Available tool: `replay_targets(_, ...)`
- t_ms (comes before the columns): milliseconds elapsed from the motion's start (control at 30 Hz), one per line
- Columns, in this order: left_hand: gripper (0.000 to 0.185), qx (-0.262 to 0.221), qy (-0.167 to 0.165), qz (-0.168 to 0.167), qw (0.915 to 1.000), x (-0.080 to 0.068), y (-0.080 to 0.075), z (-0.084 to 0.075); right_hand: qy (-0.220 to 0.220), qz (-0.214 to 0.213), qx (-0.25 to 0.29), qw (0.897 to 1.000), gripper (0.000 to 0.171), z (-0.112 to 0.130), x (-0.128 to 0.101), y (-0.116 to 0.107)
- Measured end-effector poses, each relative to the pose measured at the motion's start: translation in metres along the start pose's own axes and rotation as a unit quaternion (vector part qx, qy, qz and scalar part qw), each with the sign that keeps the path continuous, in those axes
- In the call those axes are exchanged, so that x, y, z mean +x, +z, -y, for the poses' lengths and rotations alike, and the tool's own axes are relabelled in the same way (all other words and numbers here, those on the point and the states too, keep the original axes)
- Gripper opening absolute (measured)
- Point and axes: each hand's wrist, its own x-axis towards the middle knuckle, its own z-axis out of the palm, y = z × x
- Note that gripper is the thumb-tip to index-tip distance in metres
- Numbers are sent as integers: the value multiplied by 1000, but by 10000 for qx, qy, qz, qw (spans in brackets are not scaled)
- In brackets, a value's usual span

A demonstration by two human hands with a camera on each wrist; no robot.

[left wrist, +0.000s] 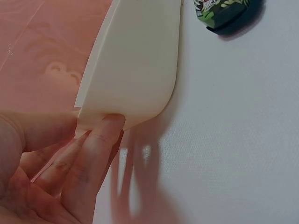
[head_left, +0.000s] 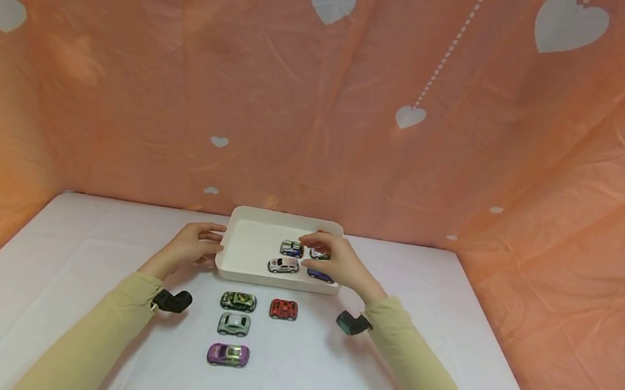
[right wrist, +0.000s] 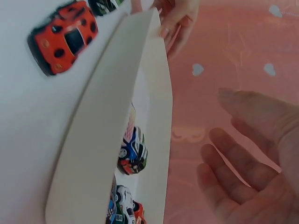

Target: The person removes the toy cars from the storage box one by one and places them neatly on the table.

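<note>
A white tray (head_left: pixel 249 246) holds several toy cars toward its right end. Nearest are a white car (head_left: pixel 283 265), a white-and-blue car (head_left: pixel 291 248) and a blue car (head_left: pixel 320 276). My left hand (head_left: pixel 191 248) touches the tray's left end, its fingertips (left wrist: pixel 112 123) against the outer wall and near the rim. Above the right end of the tray hovers my right hand (head_left: pixel 337 261), fingers apart and nothing between them in the right wrist view. It partly hides the cars beneath it, including another white-and-green car (head_left: pixel 319 254).
In front of the tray lie a green camouflage car (head_left: pixel 238 301), a red black-spotted car (head_left: pixel 283 310), a grey-green car (head_left: pixel 233 324) and a purple car (head_left: pixel 228 355). The white table (head_left: pixel 353 385) meets an orange cloth backdrop (head_left: pixel 298 121) behind the tray.
</note>
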Motion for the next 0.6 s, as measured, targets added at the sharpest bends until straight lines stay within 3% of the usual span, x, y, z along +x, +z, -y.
replay_targets(167, 51, 12, 52, 13, 10000, 1, 1, 1, -80, 12, -137, 9999, 42, -6, 9, -5)
replay_targets(333, 51, 152, 33, -14, 9999, 2, 0, 2, -161, 134, 63, 9998, 44, -15, 17, -8)
replay_targets(600, 51, 151, 0, -25, 9999, 2, 1, 3, 364, 394, 126, 9985, 47, -25, 30, -12)
